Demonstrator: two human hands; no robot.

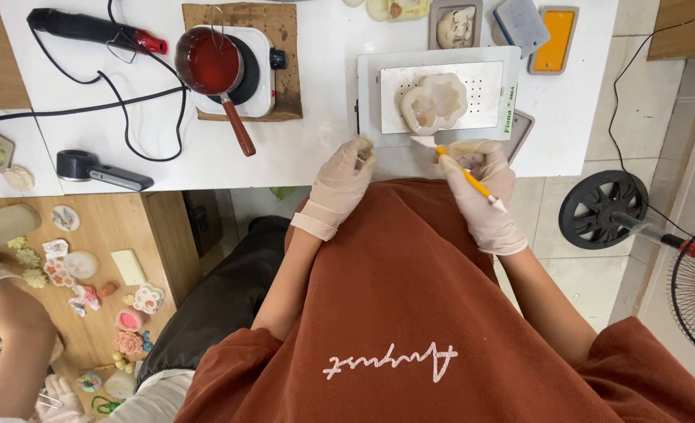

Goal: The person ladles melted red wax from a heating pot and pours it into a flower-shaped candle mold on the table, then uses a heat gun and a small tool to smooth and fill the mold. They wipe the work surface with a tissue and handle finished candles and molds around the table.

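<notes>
Both gloved hands work at the table's near edge, just below the white machine (438,94) where a pale flower-shaped mould (434,102) lies on the perforated plate. The right hand (481,184) is closed around a yellow knife (466,176), its blade pointing up-left toward the left hand (341,184), which is curled shut, seemingly pinching something small; I cannot tell what. It looks like trimming is under way, and the next cut calls for a steady piece and a light, controlled blade. A red pot (209,63) sits on a hotplate (263,70) well to the left.
</notes>
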